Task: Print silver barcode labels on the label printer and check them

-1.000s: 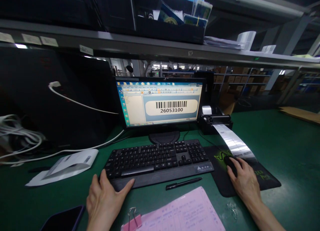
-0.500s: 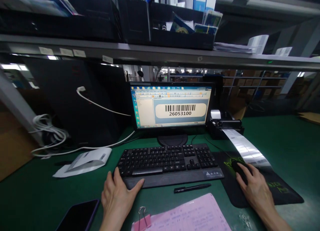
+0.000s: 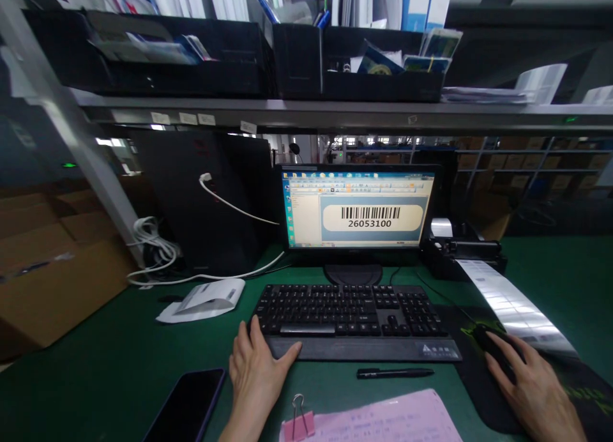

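My left hand [image 3: 256, 372] rests at the near left corner of the black keyboard [image 3: 354, 311], thumb on its wrist rest, fingers slightly apart and holding nothing. My right hand [image 3: 531, 388] lies over a black mouse [image 3: 488, 340] on a dark mouse pad [image 3: 467, 365], fingers curved around it. The monitor [image 3: 357, 205] behind the keyboard shows a barcode label reading 26053100. A black pen [image 3: 395, 373] lies in front of the keyboard. Pink paper [image 3: 383, 419] with a binder clip [image 3: 299, 419] sits nearest me.
A label printer [image 3: 460, 250] at the right feeds a shiny label strip [image 3: 514, 308] toward the mouse. A dark phone [image 3: 186, 407] lies left of my hand. A white device [image 3: 204, 299], white cables [image 3: 153, 247] and cardboard boxes [image 3: 52, 263] sit left. A shelf [image 3: 306, 113] with black bins hangs overhead.
The view has swung to the left and upward, so everything slid right in the picture. Both hands stay where they were, on the keyboard's edge and the mouse.
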`<state>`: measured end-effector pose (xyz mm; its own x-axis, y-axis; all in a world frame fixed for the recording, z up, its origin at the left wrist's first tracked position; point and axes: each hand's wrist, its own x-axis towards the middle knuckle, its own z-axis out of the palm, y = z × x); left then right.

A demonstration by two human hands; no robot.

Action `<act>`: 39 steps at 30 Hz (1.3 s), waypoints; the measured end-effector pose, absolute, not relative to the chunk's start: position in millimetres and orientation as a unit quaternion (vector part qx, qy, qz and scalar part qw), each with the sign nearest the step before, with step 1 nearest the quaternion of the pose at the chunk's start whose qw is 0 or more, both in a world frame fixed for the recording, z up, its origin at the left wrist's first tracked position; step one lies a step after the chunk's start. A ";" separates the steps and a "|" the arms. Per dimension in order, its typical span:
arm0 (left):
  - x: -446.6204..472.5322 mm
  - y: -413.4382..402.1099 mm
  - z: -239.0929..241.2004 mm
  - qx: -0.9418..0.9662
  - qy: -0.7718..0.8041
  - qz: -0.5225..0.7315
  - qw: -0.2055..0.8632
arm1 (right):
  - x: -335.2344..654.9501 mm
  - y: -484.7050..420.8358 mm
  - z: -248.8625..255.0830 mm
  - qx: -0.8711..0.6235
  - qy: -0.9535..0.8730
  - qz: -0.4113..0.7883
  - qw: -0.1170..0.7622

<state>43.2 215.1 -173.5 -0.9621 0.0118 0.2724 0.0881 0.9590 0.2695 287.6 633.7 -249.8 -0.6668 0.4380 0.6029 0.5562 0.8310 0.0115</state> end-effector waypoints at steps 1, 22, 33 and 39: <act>44.0 215.7 -172.3 -0.023 -0.981 -0.140 0.130 | 287.5 636.0 -251.9 -0.269 -0.909 -0.096 0.304; 34.7 211.7 -180.8 -0.051 -0.967 -0.173 0.180 | 283.9 603.2 -224.3 -0.349 -0.871 -0.127 0.323; 33.2 210.7 -183.2 -0.056 -0.967 -0.161 0.190 | 285.1 606.4 -227.2 -0.338 -0.873 -0.133 0.327; 31.5 209.7 -186.3 -0.066 -0.966 -0.153 0.200 | 284.9 605.8 -225.6 -0.333 -0.873 -0.134 0.331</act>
